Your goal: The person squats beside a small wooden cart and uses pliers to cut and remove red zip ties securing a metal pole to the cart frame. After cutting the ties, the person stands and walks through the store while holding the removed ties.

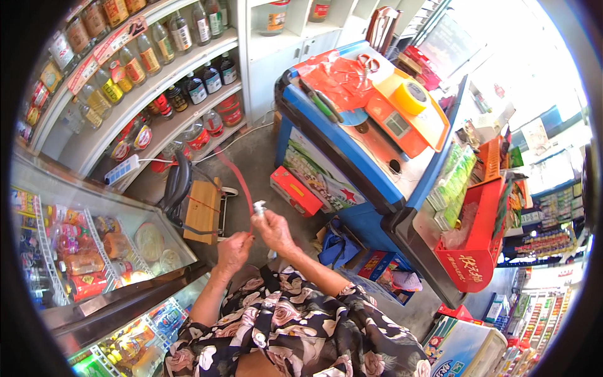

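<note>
Both my hands are raised close together in front of my patterned shirt, above the floor. My right hand (274, 232) is closed around a small shiny silvery-white piece (259, 206) that sticks out above the fingers; its kind is not clear. Just to the left and lower, my left hand (234, 252) is closed in a pinch at the lower part of a thin red strip (237, 176). The strip curves up and away from the hands toward the shelves. Whether it also passes through my right hand is hidden by the fingers.
A wooden board (202, 210) on a small wheeled frame stands ahead-left, beside a white power strip (122, 169). Bottle shelves (163, 69) and a glass-fronted fridge (94, 251) line the left. At right is a blue-edged counter (370, 163) with an orange scale (396, 122); a red box (295, 190) lies below.
</note>
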Motion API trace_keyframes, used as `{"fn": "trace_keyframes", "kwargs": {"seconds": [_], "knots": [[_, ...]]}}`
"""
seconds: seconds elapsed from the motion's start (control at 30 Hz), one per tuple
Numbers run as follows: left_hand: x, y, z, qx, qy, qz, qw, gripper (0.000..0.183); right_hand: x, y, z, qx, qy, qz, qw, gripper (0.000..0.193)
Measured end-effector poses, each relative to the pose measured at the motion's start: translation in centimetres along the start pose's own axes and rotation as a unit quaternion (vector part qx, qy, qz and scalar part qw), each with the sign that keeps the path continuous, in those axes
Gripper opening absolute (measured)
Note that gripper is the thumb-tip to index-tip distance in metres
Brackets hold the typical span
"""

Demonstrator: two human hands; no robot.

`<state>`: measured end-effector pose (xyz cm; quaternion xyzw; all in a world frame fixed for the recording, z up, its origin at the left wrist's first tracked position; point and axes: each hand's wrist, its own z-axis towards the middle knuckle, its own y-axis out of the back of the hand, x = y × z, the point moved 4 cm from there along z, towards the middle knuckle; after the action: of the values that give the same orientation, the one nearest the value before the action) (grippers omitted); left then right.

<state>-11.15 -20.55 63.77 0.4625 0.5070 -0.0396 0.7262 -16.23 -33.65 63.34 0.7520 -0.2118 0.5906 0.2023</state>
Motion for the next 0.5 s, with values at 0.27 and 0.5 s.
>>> {"fn": "trace_keyframes", "kwargs": {"seconds": [0.27, 0.5], "knots": [[-2.3, -1.0, -2.3, 0.085, -0.050, 0.010, 0.995, 0.015, -2.1, 3.8, 4.7, -0.019, -0.092, 0.232, 0.968, 0.017], [-4.0, -0.4, -3.3, 0.026, 0.008, -0.108, 0.994, 0.018, -3.5, 4.2, 9.9, -0.038, -0.193, 0.488, 0.851, 0.026]]}}
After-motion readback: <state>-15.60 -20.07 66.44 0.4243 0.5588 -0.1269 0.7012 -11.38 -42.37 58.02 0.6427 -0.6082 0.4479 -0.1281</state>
